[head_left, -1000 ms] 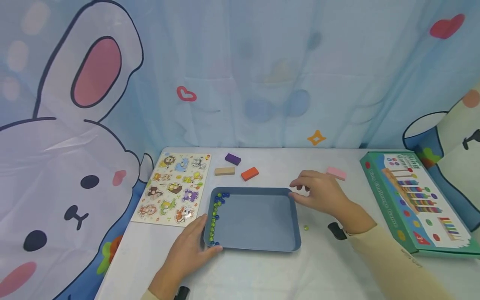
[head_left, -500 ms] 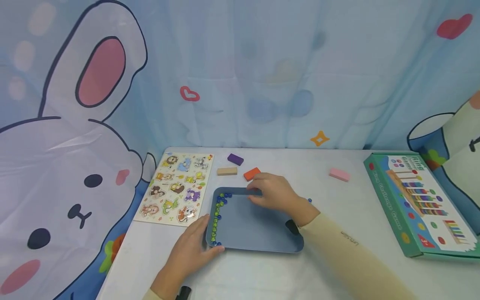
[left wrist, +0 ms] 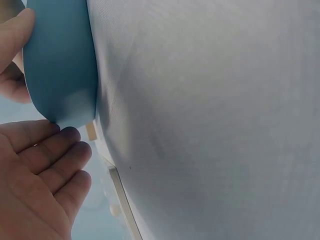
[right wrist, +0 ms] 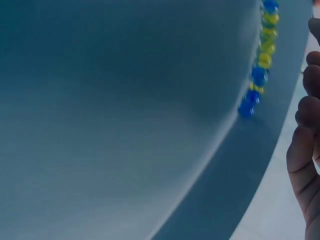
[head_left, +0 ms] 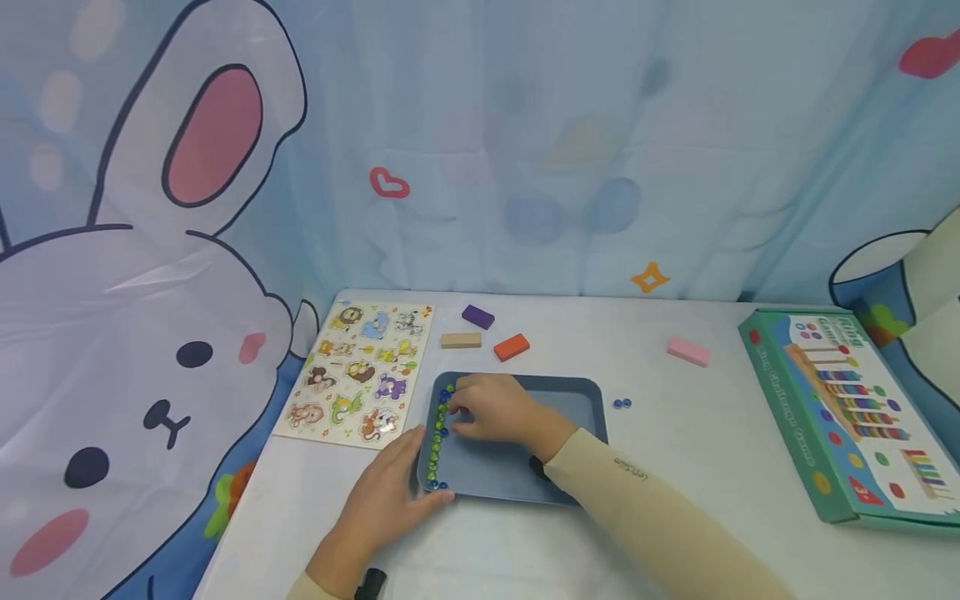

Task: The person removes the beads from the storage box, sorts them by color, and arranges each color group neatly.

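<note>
Two blue beads (head_left: pixel 618 403) lay beside one tray (head_left: pixel 491 475). The left hand (head_left: pixel 386 492) touched its rim, fingers extended; whether the right hand (head_left: pixel 498 410) over the tray pinched anything, I couldn't tell.

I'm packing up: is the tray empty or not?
Not empty: the tray holds green and blue beads along its left side.

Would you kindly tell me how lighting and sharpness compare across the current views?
Head view: fairly even light, the green box reasonably crisp; left wrist view: soft shadow on the white table beside the tray; right wrist view: bluish cast, pale sheen on the tray, marbles soft-edged.
</note>
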`<state>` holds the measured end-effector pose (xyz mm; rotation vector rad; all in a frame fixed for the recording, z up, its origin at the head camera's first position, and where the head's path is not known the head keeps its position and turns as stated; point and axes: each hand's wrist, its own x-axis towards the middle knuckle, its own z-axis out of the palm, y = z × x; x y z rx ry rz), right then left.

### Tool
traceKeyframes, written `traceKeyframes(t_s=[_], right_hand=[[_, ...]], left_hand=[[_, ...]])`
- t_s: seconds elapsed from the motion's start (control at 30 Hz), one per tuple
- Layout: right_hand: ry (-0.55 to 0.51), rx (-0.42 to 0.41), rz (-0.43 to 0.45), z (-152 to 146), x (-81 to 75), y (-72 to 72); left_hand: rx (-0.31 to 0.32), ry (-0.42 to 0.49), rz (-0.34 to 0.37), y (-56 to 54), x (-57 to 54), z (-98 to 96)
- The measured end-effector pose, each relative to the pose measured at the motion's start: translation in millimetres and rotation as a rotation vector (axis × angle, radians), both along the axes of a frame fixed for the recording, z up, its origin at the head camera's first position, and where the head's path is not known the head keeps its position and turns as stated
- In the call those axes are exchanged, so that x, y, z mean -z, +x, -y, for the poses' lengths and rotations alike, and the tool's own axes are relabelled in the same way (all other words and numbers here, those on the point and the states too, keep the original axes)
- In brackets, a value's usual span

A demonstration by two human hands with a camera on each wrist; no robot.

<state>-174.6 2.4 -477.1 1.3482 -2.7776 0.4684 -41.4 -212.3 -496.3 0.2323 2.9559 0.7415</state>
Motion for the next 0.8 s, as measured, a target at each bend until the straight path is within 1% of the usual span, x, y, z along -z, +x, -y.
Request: traceKeyframes(t_s=[0.13,0.33,0.8], right_hand=[[0.035,-0.005,0.022,9,4.7,1.4],[0.064,-0.014,0.024,16,8.7,2.9],[0.083,-0.023,0.038,23,13.4,4.6]], left_hand=[[0.012,0.006,-0.017,-0.1,-0.2,-0.6],[0.019,0.004,-0.013,-0.1,-2.1,-2.0],[0.015,-0.008,-0.017,0.0,1.2,0.0]])
